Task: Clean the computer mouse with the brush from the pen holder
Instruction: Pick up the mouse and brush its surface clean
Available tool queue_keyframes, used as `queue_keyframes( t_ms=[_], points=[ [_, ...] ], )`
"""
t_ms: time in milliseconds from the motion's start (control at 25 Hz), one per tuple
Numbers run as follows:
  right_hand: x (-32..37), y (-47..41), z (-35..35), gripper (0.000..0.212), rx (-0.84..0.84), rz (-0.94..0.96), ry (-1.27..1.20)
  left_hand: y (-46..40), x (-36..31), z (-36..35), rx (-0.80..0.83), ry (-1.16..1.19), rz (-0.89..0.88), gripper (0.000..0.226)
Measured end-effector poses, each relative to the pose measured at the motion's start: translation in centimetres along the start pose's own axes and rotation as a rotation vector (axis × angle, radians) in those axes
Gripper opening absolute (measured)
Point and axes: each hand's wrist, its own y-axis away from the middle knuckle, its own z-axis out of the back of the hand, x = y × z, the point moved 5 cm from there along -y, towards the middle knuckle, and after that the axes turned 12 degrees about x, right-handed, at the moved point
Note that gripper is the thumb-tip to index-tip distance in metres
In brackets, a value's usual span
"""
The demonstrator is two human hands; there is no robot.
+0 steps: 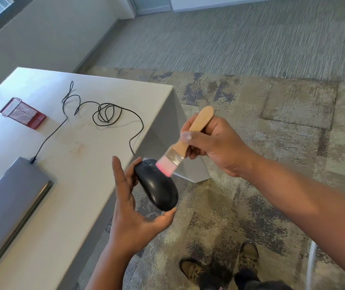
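Carpeted office, white table (79, 164) edge. Left hand (138, 214) cradles black wired mouse (157, 185) off table, fingers wrapped round it. Right hand (211, 143) clamps wooden brush (180, 147); pink bristles on mouse front. Red mesh pen holder (24, 113) lies tipped, far left. Brushing step underway; next: sweep toward rear, rotate mouse for sides.

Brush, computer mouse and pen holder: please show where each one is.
Brush (172, 156), head view, on its metal ferrule.
Computer mouse (158, 186), head view, on its black back.
Pen holder (24, 113), head view, on its red mesh side.
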Motion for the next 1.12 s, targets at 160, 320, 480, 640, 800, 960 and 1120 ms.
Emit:
queue_keyframes(
  t_ms=[160,320,480,640,800,960,1120],
  points=[
    [0.0,-0.4,-2.1,0.004,0.014,0.097,0.069,-0.1,-0.1,-0.2,0.022,-0.025,0.007,0.154],
    [-0.2,-0.1,-2.3,0.004,0.089,-0.022,0.076,0.0,-0.3,-0.2,0.019,-0.023,0.021,0.153],
    [-0.3,0.5,-2.2,0.005,0.224,-0.133,0.141,0.1,-0.4,0.1,0.027,-0.021,0.062,0.155],
    [0.5,0.2,-2.8,0.005,0.1,-0.034,0.146,0.0,-0.7,-0.1,0.055,-0.055,0.089,0.158],
    [1.0,-0.3,-5.3,0.008,-0.055,0.1,0.512,-0.1,-1.3,-0.7,0.046,-0.09,0.122,0.165],
    [1.5,-0.4,-6.8,0.008,-0.003,0.101,0.664,0.0,-1.4,-0.6,0.033,-0.093,0.163,0.166],
    [0.6,0.1,-7.8,0.005,0.09,-0.005,0.728,0.0,-1.4,-0.4,0.021,-0.093,0.175,0.167]
  ],
)
